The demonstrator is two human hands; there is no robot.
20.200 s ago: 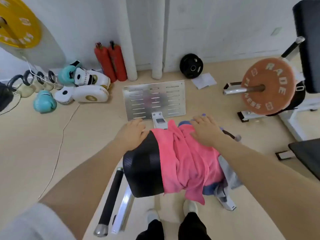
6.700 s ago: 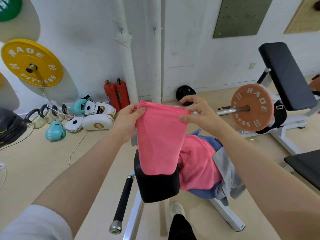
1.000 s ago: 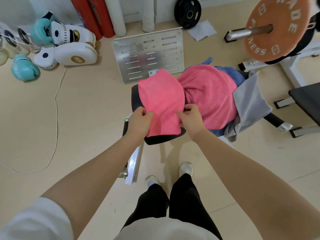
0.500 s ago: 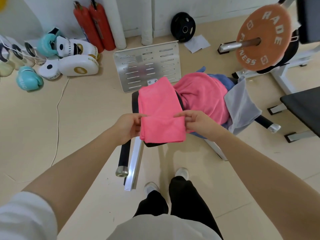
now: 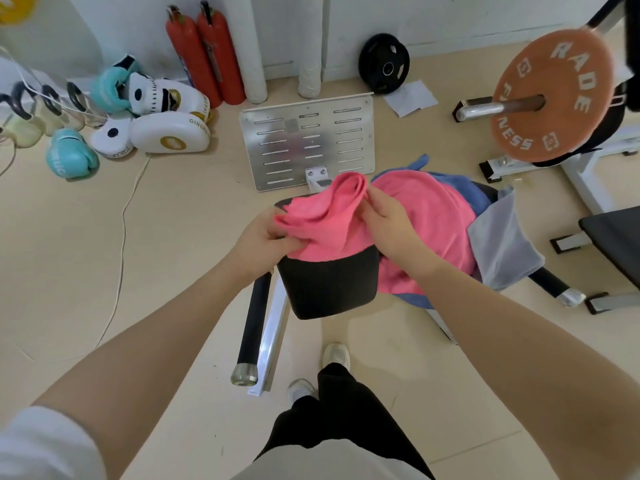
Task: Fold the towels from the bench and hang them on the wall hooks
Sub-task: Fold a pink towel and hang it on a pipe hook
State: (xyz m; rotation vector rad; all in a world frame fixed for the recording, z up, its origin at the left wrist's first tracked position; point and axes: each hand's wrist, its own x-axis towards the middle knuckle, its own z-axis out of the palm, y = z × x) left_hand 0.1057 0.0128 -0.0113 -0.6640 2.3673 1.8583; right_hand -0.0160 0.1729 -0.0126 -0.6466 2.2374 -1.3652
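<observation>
A pink towel (image 5: 325,220) lies bunched and partly folded on the black padded bench (image 5: 329,282). My left hand (image 5: 263,240) grips its left edge, and my right hand (image 5: 388,223) pinches its upper right fold. To the right on the bench lies a pile with a second pink towel (image 5: 429,216), a blue towel (image 5: 464,188) under it and a grey towel (image 5: 502,240) hanging off the side. No wall hooks are in view.
A slotted metal plate (image 5: 308,140) stands behind the bench. An orange weight plate (image 5: 550,95) on a bar is at right, another black bench (image 5: 616,237) at far right. Red cylinders (image 5: 204,53), boxing gloves and pads (image 5: 166,133), kettlebells and a cable (image 5: 121,237) lie at left.
Both hands have carried the near end of the pink towel up and forward over the bench, bunching it. The towel's near edge no longer hangs flat in front of the pad.
</observation>
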